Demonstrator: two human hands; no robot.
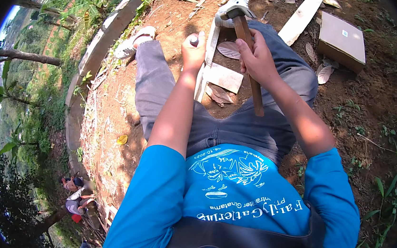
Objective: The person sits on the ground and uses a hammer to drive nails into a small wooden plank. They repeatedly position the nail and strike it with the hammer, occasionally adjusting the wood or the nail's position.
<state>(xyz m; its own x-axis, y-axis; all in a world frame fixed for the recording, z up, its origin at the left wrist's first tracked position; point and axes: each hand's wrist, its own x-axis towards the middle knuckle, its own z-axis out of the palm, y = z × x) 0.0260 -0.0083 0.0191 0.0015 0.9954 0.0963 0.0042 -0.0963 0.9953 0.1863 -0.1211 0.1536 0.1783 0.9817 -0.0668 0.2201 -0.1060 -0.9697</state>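
Wrapped snugly around a wooden-handled hammer [255, 90] with the right grip [259, 60], above mid-shaft; aimed headfirst away from the lap [237, 132], long axis running nearly straight back toward it. Closed likewise with the left grip [193, 53] around a dark, round-ended tool [194, 40], seen almost end-on, too foreshortened to identify further. From that round end to the hammer's head: forward and rightward, clearly apart, nearer the right grip's side. Slanted between both grips, diverging from the handle lapward: a pale wooden strip [211, 42].
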